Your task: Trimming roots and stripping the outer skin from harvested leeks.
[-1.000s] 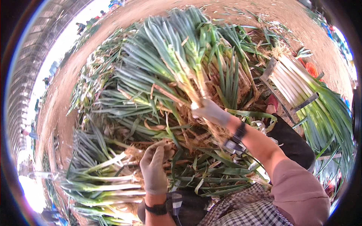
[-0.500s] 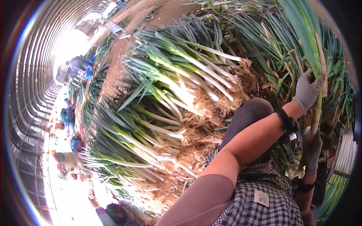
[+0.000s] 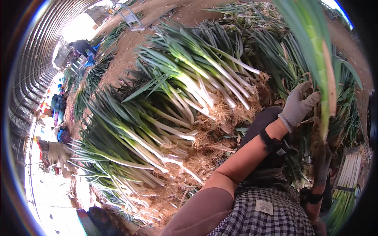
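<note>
Fisheye view, looking down, inside a shelter [image 3: 24,84] w/ a ribbed roof, 9 to 10 o'c. A big heap [image 3: 177,78] of leeks spreads from approx. 8 round to 12 o'c, leafy tops toward 10, white stems ending in a thick mat of tan roots [image 3: 214,112] near ctr. More greens [image 3: 275,51] lie at 1 to 2 o'c. Brown dirt floor [image 3: 112,65] runs past the heap at 10 to 11; on it, a metal frame [image 3: 134,20] at 11 and, farther off at 10, another person [image 3: 82,48], bent over. Glare [image 3: 55,208] washes out 8 o'c. At 4 o'c, a rack [image 3: 345,189] holds white leeks [image 3: 349,170] side by side.

One leek [image 3: 322,67], large & blurred, stands near-upright at 2 to 3 o'c, leaves up. A dark knee [image 3: 265,118] juts up btwn heap & leek; a checked apron [image 3: 256,196] fills 5 o'c.

L arm [image 3: 230,169] reaches up from 6 toward 3 o'c, elbow a bit bent, black band [image 3: 269,141] near wrist. Gloved L hand [image 3: 300,103] is at 3, just beside the leek, fingers curled, w/ a gap btwn thumb & fingertips. R hand [image 3: 323,167], lower at 4, is round the leek's bottom end, in shade; can't make out single fingers.
</note>
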Demonstrator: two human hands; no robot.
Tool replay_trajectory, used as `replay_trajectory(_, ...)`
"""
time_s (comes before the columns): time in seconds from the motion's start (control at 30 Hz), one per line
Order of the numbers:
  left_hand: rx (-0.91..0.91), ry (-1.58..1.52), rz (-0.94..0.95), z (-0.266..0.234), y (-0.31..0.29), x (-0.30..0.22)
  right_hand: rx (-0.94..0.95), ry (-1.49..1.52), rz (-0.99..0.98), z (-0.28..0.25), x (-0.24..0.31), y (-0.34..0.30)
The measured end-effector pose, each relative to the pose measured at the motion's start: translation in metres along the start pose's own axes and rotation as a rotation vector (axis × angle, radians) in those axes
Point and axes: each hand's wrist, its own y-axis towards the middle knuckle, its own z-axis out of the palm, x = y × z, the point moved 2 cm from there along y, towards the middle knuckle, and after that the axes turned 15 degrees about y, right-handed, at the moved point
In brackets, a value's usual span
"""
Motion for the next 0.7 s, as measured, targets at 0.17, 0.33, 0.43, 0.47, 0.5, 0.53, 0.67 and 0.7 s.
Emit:
replay_trajectory(0.17,0.199,-0.075,-0.278,0.011,-0.006,-0.037,0.114,-0.06,0.196,0.012,0.01,-0.019)
replay_trajectory(0.33,0.01,0.023,-0.229,0.019,-0.016,-0.024,-0.182,-0.355,-0.216,0.036,0.048,-0.012)
replay_trajectory(0.43,0.029,0.111,-0.189,0.046,-0.02,-0.015,-0.467,-0.442,-0.395,0.012,0.055,-0.013)
replay_trajectory(0.47,0.022,-0.062,-0.21,0.05,-0.022,-0.005,-0.515,-0.449,-0.369,0.005,0.052,-0.013)
replay_trajectory(0.5,0.013,-0.238,-0.237,0.055,-0.024,0.004,-0.562,-0.46,-0.341,-0.004,0.049,-0.014)
replay_trajectory(0.53,0.063,-0.291,-0.24,0.06,-0.027,0.006,-0.559,-0.454,-0.272,-0.011,0.043,-0.016)
replay_trajectory(0.67,0.07,-0.096,-0.344,0.099,-0.031,0.009,-0.278,-0.135,-0.148,-0.043,0.029,-0.024)
replay_trajectory(0.7,0.107,-0.093,-0.352,0.094,-0.029,0.021,-0.315,-0.129,-0.145,-0.051,0.013,-0.025)
